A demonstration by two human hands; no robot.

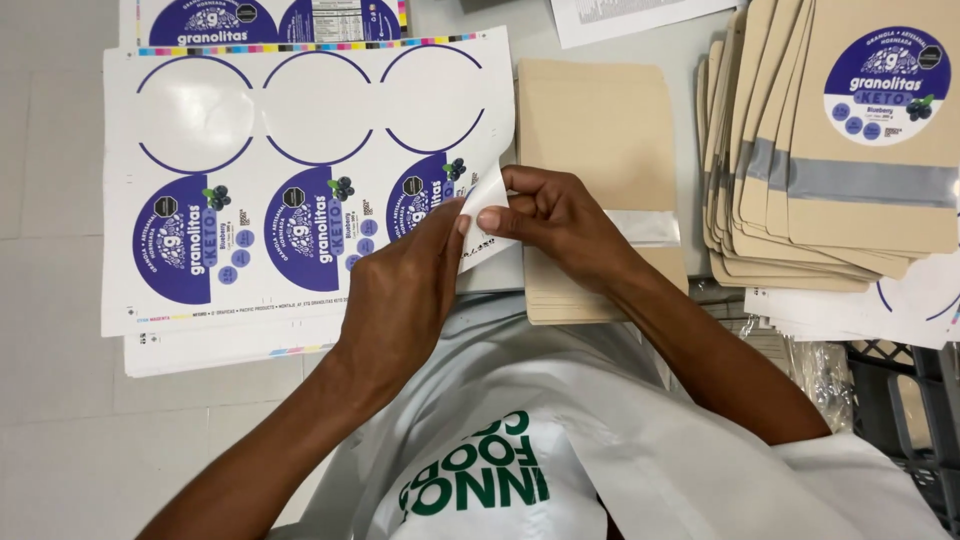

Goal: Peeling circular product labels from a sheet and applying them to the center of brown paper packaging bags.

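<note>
White apron cloth (560, 400) fills my foreground. My left hand (400, 290) and right hand (545, 215) pinch the curled corner of a round purple-and-white sticker (432, 200) on the white label sheet (300, 180); thin, floppy, tear-prone, I judge, best gripped at its edge.

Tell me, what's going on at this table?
A person is peeling a round purple label off a white sticker sheet, left hand and right hand pinching the lifted sheet corner. A blank kraft pouch lies under the right hand. A stack of labelled pouches sits to the right.
</note>
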